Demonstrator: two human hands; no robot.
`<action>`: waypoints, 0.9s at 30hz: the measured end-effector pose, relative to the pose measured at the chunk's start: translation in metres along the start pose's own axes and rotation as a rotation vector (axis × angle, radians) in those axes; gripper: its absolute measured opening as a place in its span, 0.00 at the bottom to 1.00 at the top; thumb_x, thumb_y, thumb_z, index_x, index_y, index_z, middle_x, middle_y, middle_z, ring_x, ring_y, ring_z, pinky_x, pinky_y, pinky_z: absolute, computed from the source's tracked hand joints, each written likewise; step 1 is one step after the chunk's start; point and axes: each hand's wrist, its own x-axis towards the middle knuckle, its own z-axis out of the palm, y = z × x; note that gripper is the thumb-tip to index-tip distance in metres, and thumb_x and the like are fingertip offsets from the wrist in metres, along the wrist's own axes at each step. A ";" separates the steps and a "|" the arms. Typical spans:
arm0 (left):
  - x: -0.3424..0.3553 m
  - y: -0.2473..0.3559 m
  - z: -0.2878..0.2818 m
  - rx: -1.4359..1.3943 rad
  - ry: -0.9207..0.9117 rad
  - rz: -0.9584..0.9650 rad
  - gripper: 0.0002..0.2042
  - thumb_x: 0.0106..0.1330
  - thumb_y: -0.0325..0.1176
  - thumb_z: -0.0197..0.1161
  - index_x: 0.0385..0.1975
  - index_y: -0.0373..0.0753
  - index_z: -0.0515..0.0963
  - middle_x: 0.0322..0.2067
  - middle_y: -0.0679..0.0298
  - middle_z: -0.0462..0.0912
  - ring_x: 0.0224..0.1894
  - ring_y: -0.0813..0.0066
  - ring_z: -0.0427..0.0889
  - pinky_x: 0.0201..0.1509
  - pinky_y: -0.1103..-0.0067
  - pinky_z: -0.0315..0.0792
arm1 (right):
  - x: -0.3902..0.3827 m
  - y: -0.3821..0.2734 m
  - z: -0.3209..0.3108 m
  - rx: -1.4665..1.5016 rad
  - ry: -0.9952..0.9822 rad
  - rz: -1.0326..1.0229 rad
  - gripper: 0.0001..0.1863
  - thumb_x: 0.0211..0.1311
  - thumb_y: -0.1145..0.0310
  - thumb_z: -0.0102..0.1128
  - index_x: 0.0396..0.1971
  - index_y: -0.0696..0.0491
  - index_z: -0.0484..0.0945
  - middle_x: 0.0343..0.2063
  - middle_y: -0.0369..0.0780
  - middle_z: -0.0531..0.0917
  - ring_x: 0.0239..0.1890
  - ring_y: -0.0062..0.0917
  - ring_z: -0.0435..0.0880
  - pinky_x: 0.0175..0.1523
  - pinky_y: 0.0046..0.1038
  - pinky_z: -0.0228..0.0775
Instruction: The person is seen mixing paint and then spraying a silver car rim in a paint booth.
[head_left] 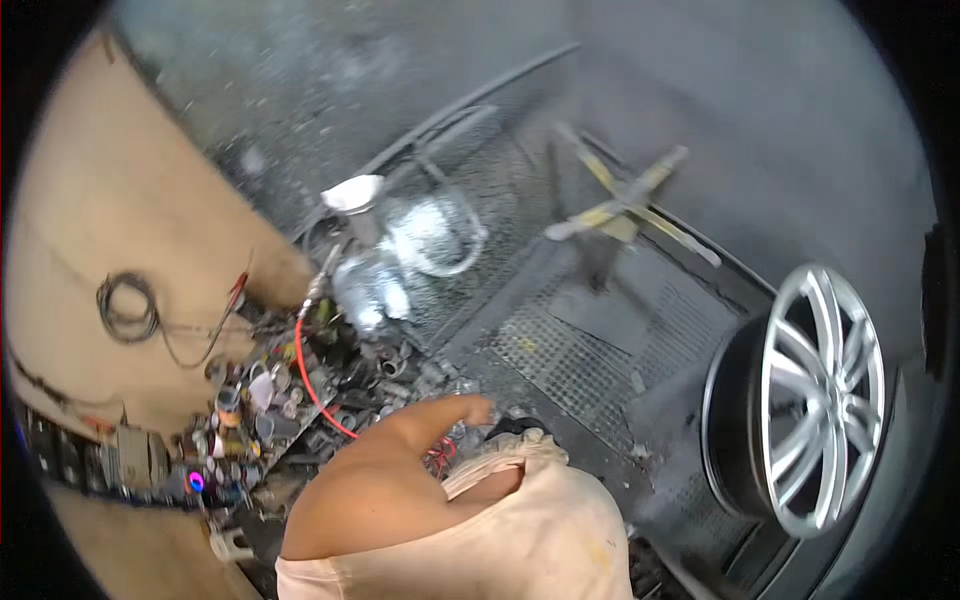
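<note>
Ending a bent bare arm [385, 465], the left hand [480, 410] shows too little to tell whether its fingers are spread or pinching. Nearby, a thin, bright-red flexible hose [306, 365] passes behind the arm; good handling would keep it unsnagged. Farther right stands a silver, multi-spoked metal wheel [828, 400].

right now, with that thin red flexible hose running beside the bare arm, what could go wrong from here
The bare arm might snag the thin red flexible hose and tug the silvery metal fitting at its far end. A dragged hose could also topple some of the small mixed-colour cans and cups crowded nearby. The silver multi-spoke wheel has its face uncovered, so a knock might mark it.
</note>
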 end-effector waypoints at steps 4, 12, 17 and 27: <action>-0.007 -0.035 -0.061 -0.407 0.384 0.136 0.15 0.65 0.44 0.62 0.40 0.39 0.81 0.40 0.49 0.84 0.44 0.49 0.83 0.49 0.60 0.75 | 0.067 -0.067 0.028 0.014 0.036 0.002 0.10 0.68 0.68 0.61 0.41 0.59 0.77 0.28 0.34 0.78 0.25 0.17 0.73 0.30 0.23 0.67; -0.118 -0.112 -0.152 -0.446 1.447 0.060 0.16 0.64 0.39 0.64 0.20 0.36 0.70 0.23 0.54 0.72 0.30 0.49 0.73 0.36 0.62 0.68 | 0.080 -0.318 0.070 0.091 -0.017 0.090 0.06 0.69 0.70 0.59 0.40 0.55 0.75 0.28 0.32 0.77 0.25 0.13 0.72 0.29 0.18 0.62; -0.192 -0.178 -0.183 -0.323 1.812 -0.222 0.12 0.56 0.33 0.70 0.27 0.38 0.72 0.27 0.55 0.74 0.32 0.52 0.74 0.37 0.64 0.68 | 0.130 -0.349 0.128 -0.302 -0.135 -0.237 0.20 0.68 0.67 0.62 0.55 0.60 0.74 0.40 0.40 0.82 0.36 0.24 0.81 0.40 0.26 0.75; -0.236 -0.265 -0.142 -0.611 1.238 -0.503 0.29 0.59 0.51 0.71 0.50 0.33 0.77 0.40 0.45 0.84 0.45 0.47 0.83 0.52 0.64 0.73 | 0.109 -0.469 0.211 -0.875 -0.551 -0.429 0.28 0.62 0.61 0.66 0.58 0.60 0.73 0.47 0.52 0.84 0.43 0.40 0.87 0.49 0.36 0.78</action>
